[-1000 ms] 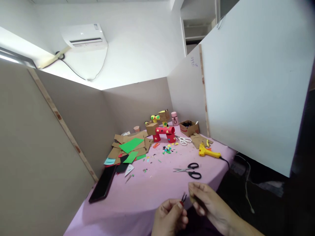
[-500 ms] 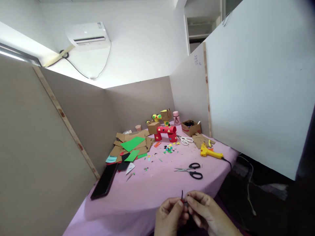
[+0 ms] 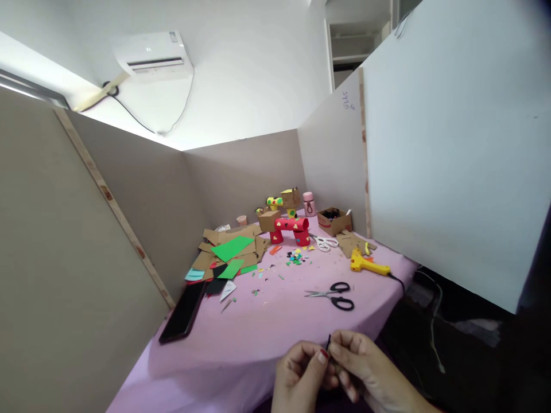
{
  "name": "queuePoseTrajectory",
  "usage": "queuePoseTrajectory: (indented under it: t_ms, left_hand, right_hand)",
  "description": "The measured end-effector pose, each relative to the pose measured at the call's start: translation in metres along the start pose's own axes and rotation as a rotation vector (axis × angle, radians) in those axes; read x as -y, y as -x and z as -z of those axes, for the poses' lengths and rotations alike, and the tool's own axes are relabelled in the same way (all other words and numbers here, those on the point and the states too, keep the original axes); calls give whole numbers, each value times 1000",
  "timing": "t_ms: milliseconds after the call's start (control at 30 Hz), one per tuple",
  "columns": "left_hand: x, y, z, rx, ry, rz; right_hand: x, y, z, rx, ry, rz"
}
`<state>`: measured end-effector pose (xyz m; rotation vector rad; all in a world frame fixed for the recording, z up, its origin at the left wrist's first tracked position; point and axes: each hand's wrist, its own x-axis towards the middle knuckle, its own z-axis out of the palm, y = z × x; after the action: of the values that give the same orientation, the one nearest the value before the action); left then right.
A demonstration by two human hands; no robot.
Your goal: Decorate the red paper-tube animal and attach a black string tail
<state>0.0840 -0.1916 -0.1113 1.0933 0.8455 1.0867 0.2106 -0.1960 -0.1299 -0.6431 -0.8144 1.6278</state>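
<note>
Close together at the near edge of the table, my left hand (image 3: pixel 301 370) and my right hand (image 3: pixel 359 364) are both closed in a pinch. Between their fingertips is a thin black strip (image 3: pixel 329 339), one end poking up; the rest of it is hidden by the fingers. Just beyond the hands lie black-handled scissors (image 3: pixel 333 295), blades apart and pointing left. Farther back stands a red paper-tube figure (image 3: pixel 293 225) with coloured patches and a cardboard box (image 3: pixel 270 221) at its left end.
A yellow glue gun (image 3: pixel 369 264) lies at the right, its cord running off the table. White scissors (image 3: pixel 326 243), paper scraps (image 3: pixel 296 257) and a small carton (image 3: pixel 334 221) are farther back. Cardboard with green sheets (image 3: pixel 232 248) and a phone (image 3: pixel 183 312) lie at left.
The black strip's upright end has shifted right and now leans, with less of it showing. My hands have moved slightly right, fingertips closer together. The view has tilted a little.
</note>
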Motion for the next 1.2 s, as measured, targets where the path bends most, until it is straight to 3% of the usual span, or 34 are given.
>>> queuePoseTrajectory:
  t_ms: [233, 367, 567, 767, 900, 1067, 1200]
  left_hand:
    - [10, -3, 6, 77, -141, -110]
    - [6, 0, 8, 39, -319, -212]
    - [-4, 5, 5, -9, -376, -216]
    - [-17, 9, 1, -82, -690, -482]
    - [-22, 11, -2, -79, -723, -568]
    - [-17, 9, 1, -85, -723, -549]
    - [-7, 5, 4, -11, -484, -313]
  right_hand:
    - [10, 6, -1, 38, 157, 66]
    - [13, 7, 0, 55, 220, 67]
    - [12, 7, 1, 50, 193, 35]
    - [14, 8, 0, 32, 230, 17]
    - [18, 9, -3, 15, 274, 14]
    - [18, 9, -3, 25, 324, 30]
    - [13, 9, -1, 30, 319, 45]
